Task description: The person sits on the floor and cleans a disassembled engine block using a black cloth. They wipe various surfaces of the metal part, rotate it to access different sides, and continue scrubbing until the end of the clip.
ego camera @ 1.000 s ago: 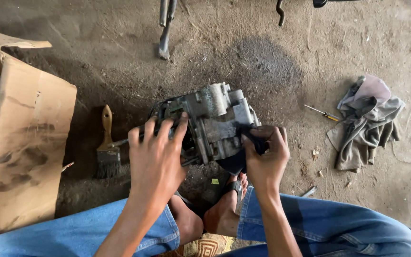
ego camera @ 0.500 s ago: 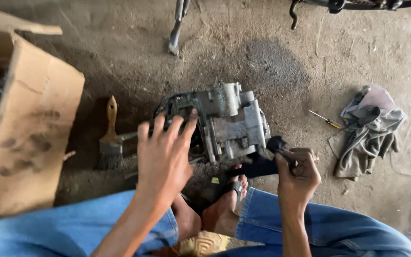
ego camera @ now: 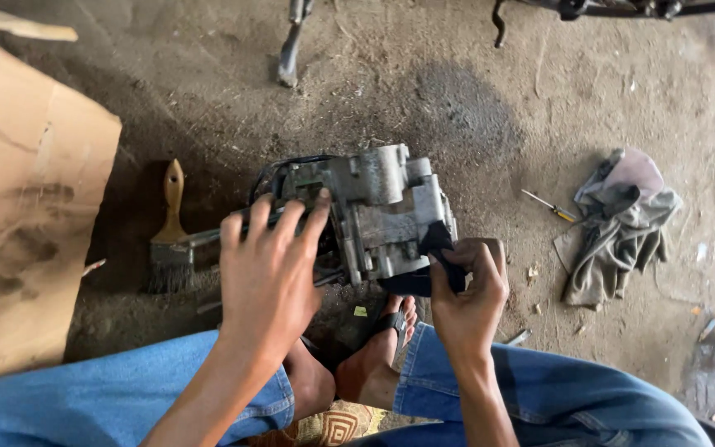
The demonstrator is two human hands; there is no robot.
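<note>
A grey metal engine block (ego camera: 382, 211) with black cables sits on the dirt floor in front of my knees. My left hand (ego camera: 271, 265) lies flat on its left side, fingers spread over the casing. My right hand (ego camera: 469, 285) is closed on a dark cloth (ego camera: 436, 244) and presses it against the block's right face. My foot in a sandal (ego camera: 382, 339) rests just below the block.
A wooden-handled paintbrush (ego camera: 169, 228) lies left of the block. A cardboard box (ego camera: 26, 215) stands at far left. A grey rag (ego camera: 622, 219) and a small screwdriver (ego camera: 549, 206) lie to the right. A metal stand leg (ego camera: 291, 45) is at the top.
My right hand has moved back up against the block's right face with the dark cloth. My left hand stays on the left side of the block.
</note>
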